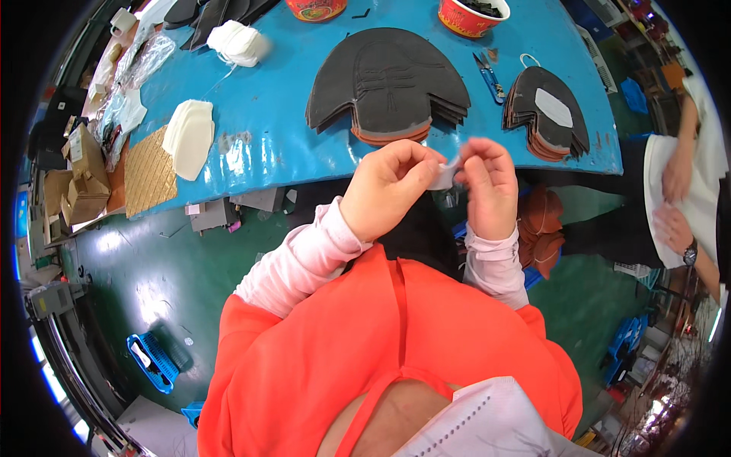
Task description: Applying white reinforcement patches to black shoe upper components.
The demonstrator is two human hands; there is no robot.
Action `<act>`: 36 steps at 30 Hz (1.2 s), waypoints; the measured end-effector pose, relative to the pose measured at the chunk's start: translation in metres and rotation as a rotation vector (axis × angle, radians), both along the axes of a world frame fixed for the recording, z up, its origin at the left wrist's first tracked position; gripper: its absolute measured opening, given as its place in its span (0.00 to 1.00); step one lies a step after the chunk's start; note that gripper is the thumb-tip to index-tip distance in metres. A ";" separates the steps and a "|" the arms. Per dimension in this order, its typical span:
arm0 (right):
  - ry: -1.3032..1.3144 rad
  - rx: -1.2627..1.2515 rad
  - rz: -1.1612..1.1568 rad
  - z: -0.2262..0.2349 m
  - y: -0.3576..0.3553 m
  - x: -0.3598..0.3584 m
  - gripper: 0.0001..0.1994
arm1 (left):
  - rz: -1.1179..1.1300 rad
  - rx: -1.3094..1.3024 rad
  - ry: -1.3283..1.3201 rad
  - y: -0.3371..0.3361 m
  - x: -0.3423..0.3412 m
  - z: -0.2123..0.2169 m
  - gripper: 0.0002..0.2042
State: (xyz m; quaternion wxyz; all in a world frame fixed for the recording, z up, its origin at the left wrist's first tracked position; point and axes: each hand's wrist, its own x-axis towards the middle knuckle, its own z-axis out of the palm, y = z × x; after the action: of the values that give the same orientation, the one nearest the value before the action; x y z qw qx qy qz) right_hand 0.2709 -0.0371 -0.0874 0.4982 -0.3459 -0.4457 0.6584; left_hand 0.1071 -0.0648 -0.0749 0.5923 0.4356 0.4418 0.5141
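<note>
In front of the table's near edge, my left hand (387,189) pinches a small white patch (443,178) between thumb and fingertips. My right hand (491,186), fingers curled, grips a thin curled strip at the patch's other side; the fingertips are slightly blurred. Just beyond lies a stack of dark, cap-shaped leather pieces (388,80) with brown undersides and stitched lines on top. A smaller stack of dark, notched pieces (544,126) sits to the right, bearing a white patch (553,108). Between the stacks rest blue-handled thread snips (493,82).
A pile of cream pieces (190,137) lies on the blue table (274,122) beside a gold quilted board (148,171). White thread (238,43) and two red tubs (316,7) stand farther back. A co-worker's hands (676,202) show at right. Blue baskets (152,362) are on the floor.
</note>
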 end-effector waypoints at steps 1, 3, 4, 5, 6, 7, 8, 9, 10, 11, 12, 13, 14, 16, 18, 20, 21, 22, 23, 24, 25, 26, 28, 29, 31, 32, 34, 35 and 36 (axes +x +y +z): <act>-0.297 0.215 -0.082 0.003 0.001 0.002 0.19 | -0.001 0.001 0.000 -0.001 -0.001 0.002 0.07; -0.339 0.301 0.200 -0.003 0.013 0.021 0.25 | -0.018 0.082 0.102 -0.002 -0.007 0.007 0.07; -0.330 0.171 0.293 0.001 0.013 0.025 0.21 | 0.032 0.131 0.129 -0.001 -0.010 0.006 0.06; -0.319 0.040 0.386 0.004 0.012 0.029 0.17 | 0.029 0.131 0.129 0.001 -0.012 0.007 0.06; -0.320 0.039 0.382 0.003 0.012 0.032 0.17 | 0.099 0.158 0.117 0.002 -0.014 0.007 0.07; -0.246 -0.043 0.360 0.001 0.011 0.034 0.14 | 0.171 0.185 0.105 0.005 -0.015 0.008 0.07; -0.171 -0.124 0.338 -0.002 0.012 0.035 0.11 | 0.185 0.168 0.103 0.007 -0.016 0.007 0.08; -0.170 -0.126 0.335 -0.006 0.012 0.036 0.11 | 0.182 0.167 0.104 0.009 -0.016 0.006 0.08; -0.133 -0.116 0.311 -0.010 0.014 0.035 0.11 | 0.214 0.157 0.080 0.011 -0.016 0.004 0.08; -0.097 -0.105 0.286 -0.011 0.016 0.035 0.10 | 0.246 0.149 0.056 0.013 -0.015 0.004 0.09; -0.095 -0.110 0.284 -0.009 0.016 0.032 0.10 | 0.243 0.144 0.058 0.013 -0.015 0.003 0.09; -0.016 -0.124 0.231 -0.005 0.015 0.028 0.10 | 0.263 0.125 0.050 0.014 -0.014 0.003 0.07; 0.062 -0.135 0.178 -0.001 0.014 0.024 0.11 | 0.283 0.108 0.042 0.014 -0.014 0.003 0.06; -0.060 -0.045 0.145 0.003 0.005 0.018 0.11 | 0.317 0.113 0.112 0.011 -0.015 0.006 0.06; -0.236 0.010 0.083 -0.002 0.000 0.020 0.11 | 0.375 0.208 0.283 0.013 -0.015 0.002 0.07; -0.119 -0.024 0.066 -0.015 0.010 0.014 0.11 | 0.312 0.068 0.021 0.015 -0.014 -0.009 0.09; -0.066 -0.100 0.078 -0.012 0.004 0.013 0.10 | 0.283 -0.003 -0.105 0.008 -0.010 -0.008 0.09; -0.068 -0.086 0.062 -0.009 0.005 0.014 0.10 | 0.278 0.017 -0.113 0.007 -0.010 -0.008 0.09; -0.070 -0.077 0.045 -0.005 0.009 0.015 0.10 | 0.272 0.032 -0.120 0.008 -0.011 -0.008 0.10; -0.093 -0.014 0.001 0.004 0.009 0.017 0.09 | 0.370 0.254 0.101 0.001 -0.010 -0.001 0.12; -0.153 0.058 -0.035 0.012 0.011 0.023 0.09 | 0.575 0.510 0.351 -0.001 -0.007 0.011 0.14; -0.171 0.071 -0.087 0.023 0.004 0.023 0.10 | 0.479 0.618 0.491 -0.011 -0.010 0.025 0.14; -0.175 0.099 -0.120 0.029 0.014 0.017 0.12 | 0.182 0.559 0.448 -0.012 -0.014 0.032 0.12; -0.164 0.076 -0.088 0.024 0.008 0.017 0.12 | 0.022 0.386 0.360 -0.013 -0.009 0.032 0.14; -0.129 0.111 -0.044 0.020 0.005 0.008 0.12 | 0.065 0.509 0.425 0.000 0.005 0.013 0.15; -0.052 0.124 -0.015 0.017 0.008 0.003 0.12 | 0.071 0.516 0.429 0.006 0.009 0.005 0.15; -0.009 0.068 -0.025 0.016 0.005 0.000 0.12 | -0.067 0.092 -0.065 0.002 0.016 0.001 0.14; 0.040 0.026 -0.030 0.015 0.007 -0.002 0.12 | -0.080 0.122 -0.116 0.003 0.014 0.001 0.13; 0.059 -0.001 -0.043 0.015 0.007 -0.002 0.11 | -0.041 0.176 -0.065 0.005 0.013 0.003 0.11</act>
State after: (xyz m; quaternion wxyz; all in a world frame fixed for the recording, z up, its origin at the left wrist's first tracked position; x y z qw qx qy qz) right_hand 0.2691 -0.0298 -0.0727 0.5250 -0.3362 -0.4229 0.6576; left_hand 0.1203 -0.0598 -0.0714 0.5761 0.4778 0.3667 0.5526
